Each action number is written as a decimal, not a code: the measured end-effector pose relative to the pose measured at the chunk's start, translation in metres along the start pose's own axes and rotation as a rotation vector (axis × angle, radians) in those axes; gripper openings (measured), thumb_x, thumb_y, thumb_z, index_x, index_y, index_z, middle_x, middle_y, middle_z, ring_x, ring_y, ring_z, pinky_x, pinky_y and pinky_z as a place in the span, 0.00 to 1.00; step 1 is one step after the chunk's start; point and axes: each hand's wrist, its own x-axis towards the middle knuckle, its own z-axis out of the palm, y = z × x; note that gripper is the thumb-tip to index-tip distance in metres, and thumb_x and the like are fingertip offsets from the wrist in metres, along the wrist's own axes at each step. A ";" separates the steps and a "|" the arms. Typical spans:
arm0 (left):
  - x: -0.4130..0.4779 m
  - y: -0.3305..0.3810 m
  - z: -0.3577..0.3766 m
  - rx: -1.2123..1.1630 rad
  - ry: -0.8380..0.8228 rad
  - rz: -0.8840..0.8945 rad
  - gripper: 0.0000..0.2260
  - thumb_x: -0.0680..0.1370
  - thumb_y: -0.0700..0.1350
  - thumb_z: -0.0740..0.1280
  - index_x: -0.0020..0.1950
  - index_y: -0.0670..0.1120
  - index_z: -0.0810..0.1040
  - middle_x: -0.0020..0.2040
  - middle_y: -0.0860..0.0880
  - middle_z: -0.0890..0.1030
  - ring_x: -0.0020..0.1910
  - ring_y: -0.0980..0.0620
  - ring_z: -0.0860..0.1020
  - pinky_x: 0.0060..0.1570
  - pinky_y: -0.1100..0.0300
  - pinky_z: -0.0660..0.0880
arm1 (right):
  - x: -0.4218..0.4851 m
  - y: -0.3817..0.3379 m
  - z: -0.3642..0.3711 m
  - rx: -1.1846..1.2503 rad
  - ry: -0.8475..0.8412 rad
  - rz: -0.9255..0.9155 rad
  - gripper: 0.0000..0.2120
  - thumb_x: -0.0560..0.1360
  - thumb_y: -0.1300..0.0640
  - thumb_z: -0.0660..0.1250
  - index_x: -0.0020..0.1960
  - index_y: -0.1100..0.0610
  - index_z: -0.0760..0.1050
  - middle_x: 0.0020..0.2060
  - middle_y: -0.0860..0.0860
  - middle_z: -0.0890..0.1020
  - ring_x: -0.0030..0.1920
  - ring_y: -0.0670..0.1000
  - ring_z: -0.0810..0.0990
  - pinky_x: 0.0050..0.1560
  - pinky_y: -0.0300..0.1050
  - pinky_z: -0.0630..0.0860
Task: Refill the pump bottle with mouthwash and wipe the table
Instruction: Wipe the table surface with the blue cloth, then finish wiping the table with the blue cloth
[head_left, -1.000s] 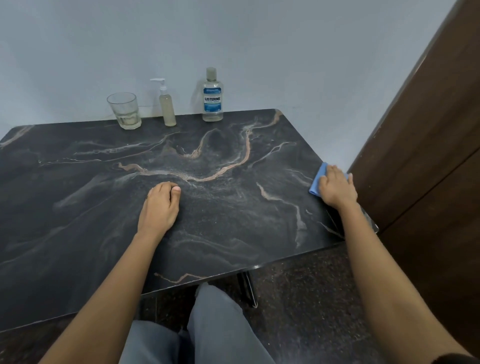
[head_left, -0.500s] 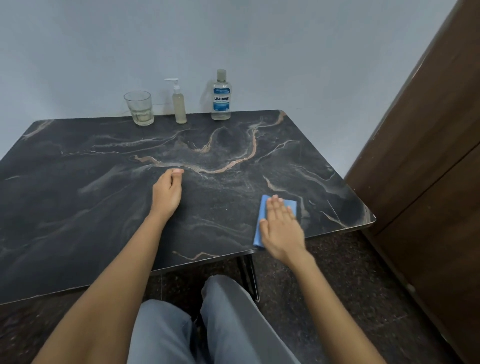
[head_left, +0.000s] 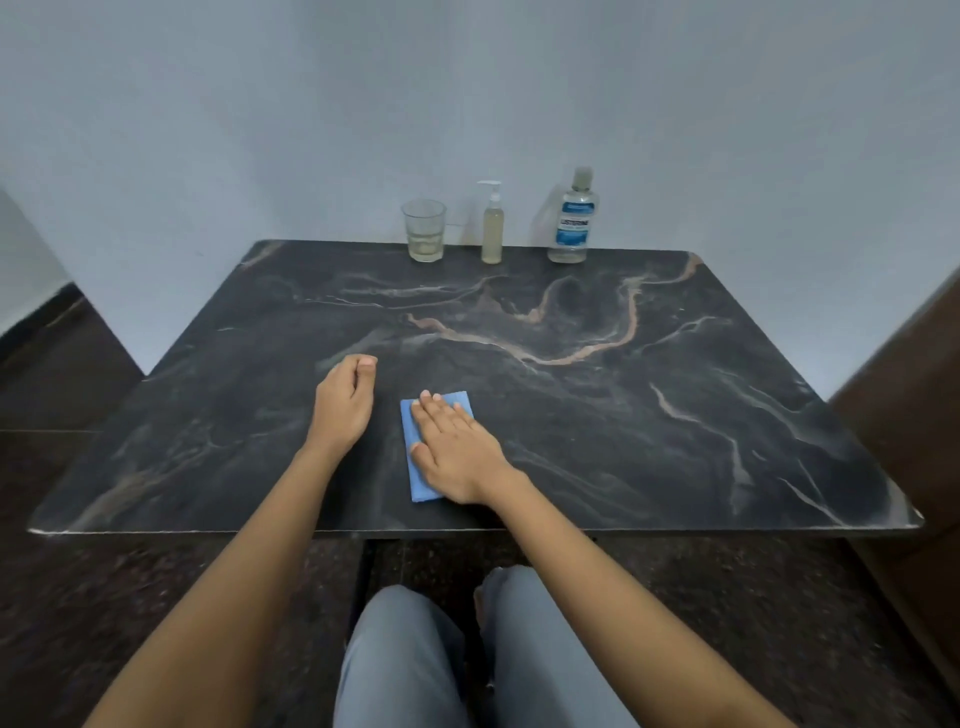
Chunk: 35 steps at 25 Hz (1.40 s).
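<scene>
Fingers (head_left: 436, 415) of right hand (head_left: 460, 454) flat on cloth (head_left: 414, 480) | left hand (head_left: 343, 405) clenched, empty | cloth lengthwise near-to-far

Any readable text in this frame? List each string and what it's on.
"LISTERINE": on the blue label of the mouthwash bottle.
Smaller print above and below that word on the same label: too blurred to read.
Pump bottle, glass, blue cloth: no text visible.
</scene>
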 end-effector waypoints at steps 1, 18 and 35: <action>0.000 -0.005 -0.006 0.011 0.007 -0.010 0.12 0.84 0.48 0.54 0.51 0.46 0.76 0.47 0.51 0.76 0.49 0.55 0.72 0.48 0.66 0.63 | 0.013 0.002 -0.006 0.021 -0.010 0.009 0.28 0.82 0.51 0.47 0.78 0.60 0.46 0.78 0.55 0.47 0.78 0.51 0.44 0.76 0.46 0.40; 0.103 -0.070 -0.034 0.078 0.093 -0.134 0.14 0.83 0.47 0.55 0.50 0.41 0.76 0.46 0.48 0.78 0.47 0.49 0.74 0.46 0.57 0.66 | 0.146 0.050 -0.116 0.631 -0.149 0.039 0.05 0.76 0.61 0.67 0.50 0.59 0.72 0.46 0.55 0.81 0.45 0.53 0.82 0.39 0.45 0.82; 0.144 -0.091 -0.004 0.365 0.195 -0.082 0.14 0.82 0.53 0.54 0.50 0.48 0.76 0.51 0.53 0.78 0.54 0.52 0.73 0.59 0.57 0.66 | 0.448 0.028 -0.061 1.612 0.405 0.505 0.19 0.73 0.73 0.65 0.63 0.68 0.67 0.58 0.60 0.70 0.53 0.57 0.75 0.47 0.46 0.80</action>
